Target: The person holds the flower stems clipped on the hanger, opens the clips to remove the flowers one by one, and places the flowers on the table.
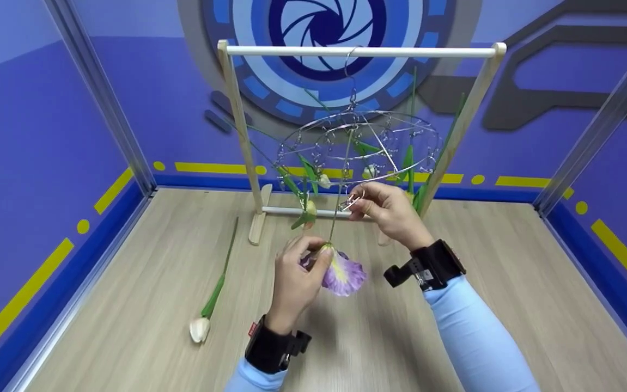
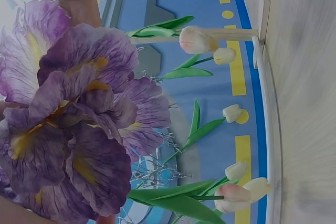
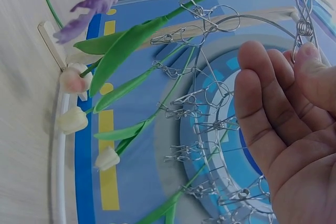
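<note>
In the head view the left hand pinches a purple flower just at its bloom, the bloom hanging down and the stem rising toward a round wire hanger. Above and to the right, the right hand pinches a metal clip at the hanger's near edge. The right wrist view shows thumb and index finger on that clip, other fingers loosely bent. Purple petals fill much of the left wrist view and hide most of the left hand. Whether the clip touches the stem cannot be told.
The hanger hangs from a white bar on a wooden stand. Several tulips hang head down from its clips, among them a pink one. One white tulip lies on the table at the left.
</note>
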